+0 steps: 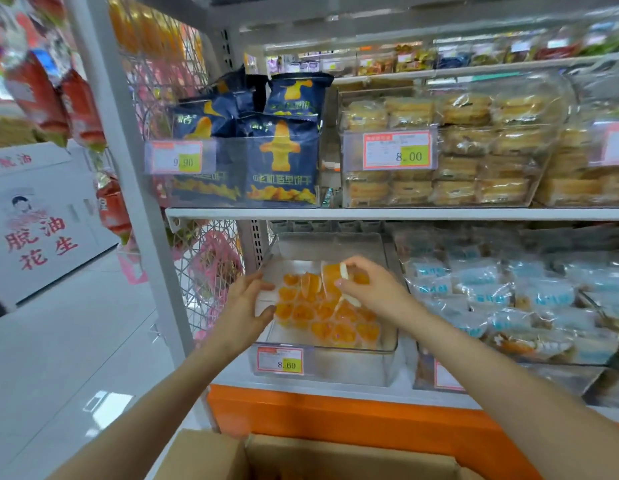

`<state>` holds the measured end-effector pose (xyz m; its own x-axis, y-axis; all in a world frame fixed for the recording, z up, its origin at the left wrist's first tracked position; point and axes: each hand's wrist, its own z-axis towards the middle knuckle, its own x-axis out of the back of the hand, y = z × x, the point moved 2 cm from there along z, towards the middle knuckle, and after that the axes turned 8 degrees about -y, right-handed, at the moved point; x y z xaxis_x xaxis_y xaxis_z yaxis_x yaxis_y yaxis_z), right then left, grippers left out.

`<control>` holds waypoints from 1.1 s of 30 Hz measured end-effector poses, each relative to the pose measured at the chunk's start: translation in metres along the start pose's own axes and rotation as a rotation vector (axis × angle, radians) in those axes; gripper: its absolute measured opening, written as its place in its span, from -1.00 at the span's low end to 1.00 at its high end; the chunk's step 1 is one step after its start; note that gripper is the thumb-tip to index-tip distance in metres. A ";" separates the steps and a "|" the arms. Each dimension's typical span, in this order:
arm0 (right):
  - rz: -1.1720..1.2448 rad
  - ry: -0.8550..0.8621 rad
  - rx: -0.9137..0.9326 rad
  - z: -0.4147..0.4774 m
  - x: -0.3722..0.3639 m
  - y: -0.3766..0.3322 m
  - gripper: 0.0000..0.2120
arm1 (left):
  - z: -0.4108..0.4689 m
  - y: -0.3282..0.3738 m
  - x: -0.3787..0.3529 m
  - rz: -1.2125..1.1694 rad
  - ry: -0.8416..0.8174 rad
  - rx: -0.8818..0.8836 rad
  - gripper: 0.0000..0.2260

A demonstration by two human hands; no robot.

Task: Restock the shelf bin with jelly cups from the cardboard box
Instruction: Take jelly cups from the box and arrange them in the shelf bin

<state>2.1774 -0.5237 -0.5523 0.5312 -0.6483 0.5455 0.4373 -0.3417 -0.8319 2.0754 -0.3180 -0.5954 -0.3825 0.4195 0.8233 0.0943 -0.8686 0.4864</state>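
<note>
The right hand (363, 287) pinches cups (330, 278) above the bin (335, 370), whose left edge the left hand (245, 303) grips; a loosening pinch could topple them onto the rows (322, 318) beneath.

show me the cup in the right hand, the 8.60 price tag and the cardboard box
cup (330, 279): head view, on its orange side
price tag (280, 361): head view, on the middle of the label
box (204, 455): head view, on its left flap
</note>
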 end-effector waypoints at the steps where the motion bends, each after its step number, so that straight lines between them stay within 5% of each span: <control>1: -0.071 0.026 -0.033 0.016 -0.002 0.001 -0.79 | -0.005 -0.005 -0.002 0.001 0.001 -0.006 -0.70; 5: -0.306 0.065 -0.184 0.075 -0.013 0.017 -0.59 | -0.014 -0.021 -0.006 -0.001 0.022 -0.064 -0.71; 11: -0.511 0.059 -0.346 0.120 -0.024 0.056 -0.62 | -0.018 -0.035 -0.010 -0.036 0.048 -0.190 -0.66; 19: -0.314 0.133 -0.244 0.125 -0.022 0.059 -0.54 | -0.008 -0.043 -0.009 -0.109 0.066 -0.206 -0.66; 26: 0.433 -0.076 -0.156 0.069 -0.038 0.019 -0.59 | -0.003 -0.042 -0.025 -0.068 0.041 -0.224 -0.39; 33: 0.537 -0.136 -0.172 0.042 -0.027 0.016 -0.77 | -0.003 -0.044 -0.028 -0.064 0.049 -0.232 -0.35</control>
<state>2.2000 -0.4827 -0.5759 0.7397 -0.6717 0.0407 -0.0377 -0.1017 -0.9941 2.0794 -0.2925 -0.6404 -0.4258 0.4675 0.7746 -0.1428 -0.8801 0.4527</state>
